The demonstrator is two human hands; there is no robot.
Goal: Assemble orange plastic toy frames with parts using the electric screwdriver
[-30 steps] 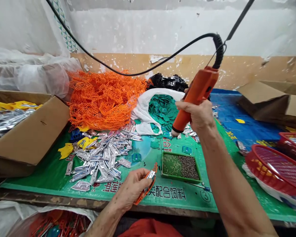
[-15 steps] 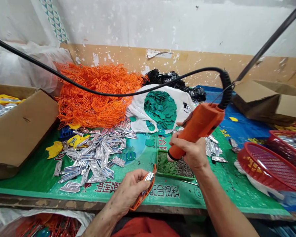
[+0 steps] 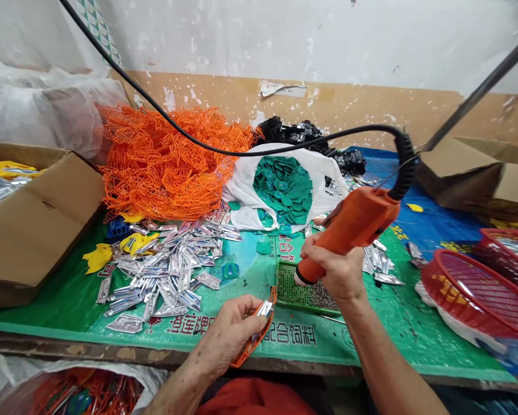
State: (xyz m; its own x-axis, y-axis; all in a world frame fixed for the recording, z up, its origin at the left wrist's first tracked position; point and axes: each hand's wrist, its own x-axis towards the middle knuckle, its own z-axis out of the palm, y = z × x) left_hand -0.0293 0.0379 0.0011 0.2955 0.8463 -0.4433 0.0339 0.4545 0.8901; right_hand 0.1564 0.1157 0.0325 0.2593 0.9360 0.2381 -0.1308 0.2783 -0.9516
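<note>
My left hand (image 3: 235,325) is closed on an orange plastic frame (image 3: 254,347) with a shiny metal plate (image 3: 265,309) lying against it, near the table's front edge. The fingers hide part of both. In my right hand (image 3: 339,268) is an orange electric screwdriver (image 3: 348,227), tilted with its tip end down and to the left. That tip is over a green perforated tray (image 3: 291,288) holding many small screws (image 3: 323,294). A heap of metal plates (image 3: 168,271) lies on the green sheet to the left of my left hand.
Behind are a pile of orange frames (image 3: 172,167) and a white bag (image 3: 241,187) of green plastic pieces (image 3: 282,190). Cardboard boxes (image 3: 47,225) flank the table. Red baskets (image 3: 462,294) stand at right. A black cable (image 3: 241,153) hangs across to the screwdriver.
The screwdriver has shifted slightly right and down in the picture, still over the tray. Its cable hangs differently at left. My left hand keeps its hold; the whole view has shifted a little.
</note>
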